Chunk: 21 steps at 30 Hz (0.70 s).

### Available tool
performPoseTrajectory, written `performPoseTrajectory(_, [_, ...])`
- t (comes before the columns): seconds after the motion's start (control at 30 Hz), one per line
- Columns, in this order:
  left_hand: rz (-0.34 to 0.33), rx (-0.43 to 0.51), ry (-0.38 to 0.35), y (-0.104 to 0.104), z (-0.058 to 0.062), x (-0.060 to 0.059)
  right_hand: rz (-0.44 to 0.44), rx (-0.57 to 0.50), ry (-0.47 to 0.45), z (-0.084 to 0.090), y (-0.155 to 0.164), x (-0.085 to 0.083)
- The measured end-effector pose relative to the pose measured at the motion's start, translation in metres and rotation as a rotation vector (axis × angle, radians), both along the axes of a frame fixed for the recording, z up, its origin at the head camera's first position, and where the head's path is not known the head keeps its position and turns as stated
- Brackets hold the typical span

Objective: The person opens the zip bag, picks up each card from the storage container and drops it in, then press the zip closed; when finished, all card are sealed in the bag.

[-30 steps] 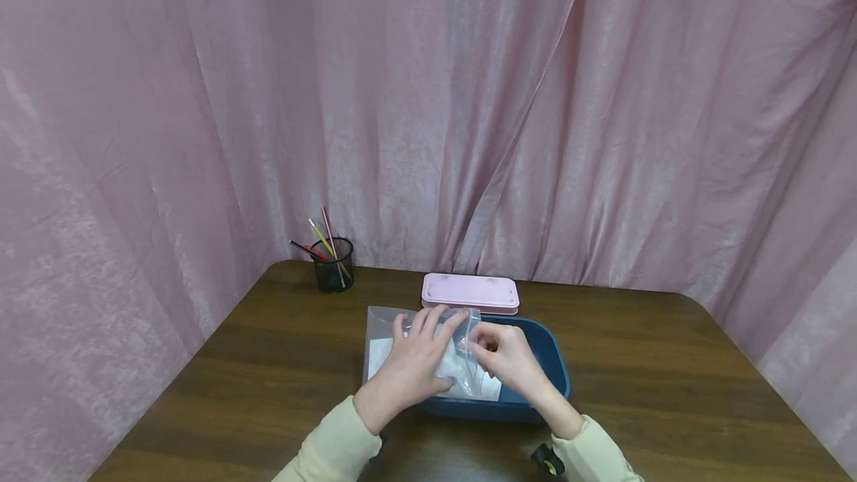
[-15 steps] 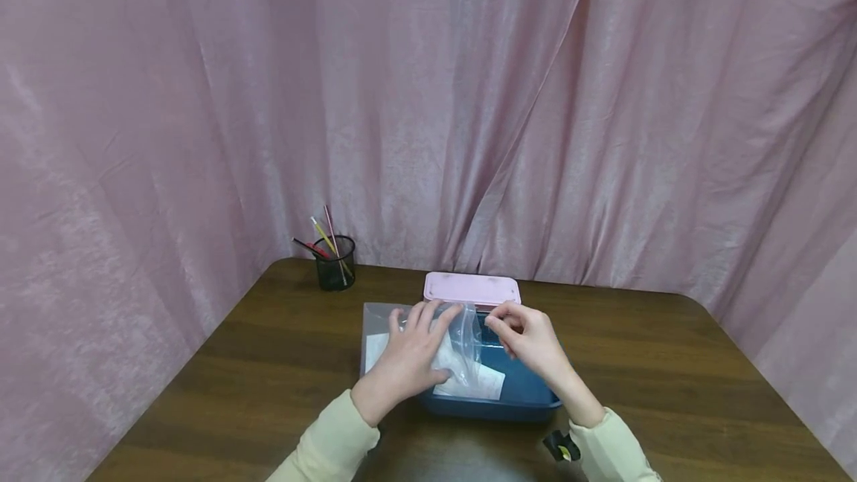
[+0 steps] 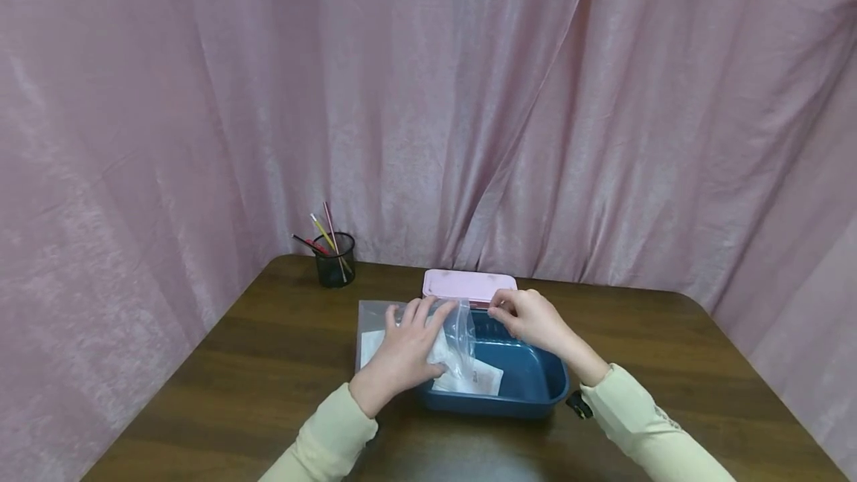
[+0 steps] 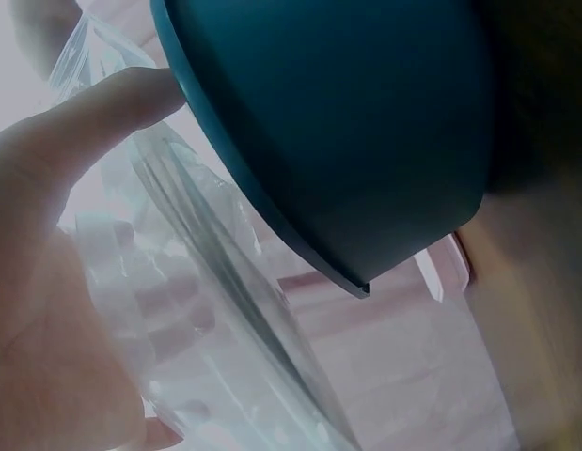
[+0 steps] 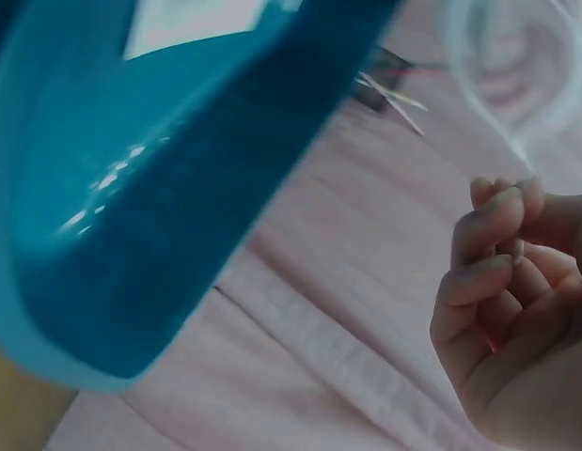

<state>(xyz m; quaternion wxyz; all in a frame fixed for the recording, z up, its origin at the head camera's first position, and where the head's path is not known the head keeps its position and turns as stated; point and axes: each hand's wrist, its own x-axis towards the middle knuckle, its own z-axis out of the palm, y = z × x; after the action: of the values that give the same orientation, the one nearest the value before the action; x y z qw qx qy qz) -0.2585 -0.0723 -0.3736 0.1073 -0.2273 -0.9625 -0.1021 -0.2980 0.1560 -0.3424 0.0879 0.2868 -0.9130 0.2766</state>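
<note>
Clear plastic bag (image 3: 460, 341) is extending over left end of blue box (image 3: 498, 408); left hand (image 3: 404, 352), fingers spread, is resting across it. Right hand (image 3: 534, 320), fingers curled, is apparently pinching bag's edge. Film is looking light, limp, probably slippery; grip near mouth seems surest.

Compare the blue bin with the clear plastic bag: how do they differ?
The blue bin is opaque; the clear plastic bag is see-through. The blue bin has smooth walls, while the clear plastic bag is creased. The blue bin stands on the wooden table; the clear plastic bag is beneath the left hand. Both look shiny.
</note>
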Motion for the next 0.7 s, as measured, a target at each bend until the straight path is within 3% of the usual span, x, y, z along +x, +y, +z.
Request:
performPoseTrajectory(0.27, [-0.007, 0.025, 0.007, -0.004, 0.001, 0.001, 0.096, 0.351, 0.012, -0.021, -0.011, -0.008])
performPoseTrajectory(0.47, [0.002, 0.021, 0.038, -0.007, 0.002, 0.001, 0.128, 0.561, -0.145, -0.028, -0.021, -0.006])
performPoseTrajectory(0.7, [-0.009, 0.024, 0.063, -0.008, 0.003, 0.0, 0.049, 0.819, -0.303, -0.038, -0.034, -0.004])
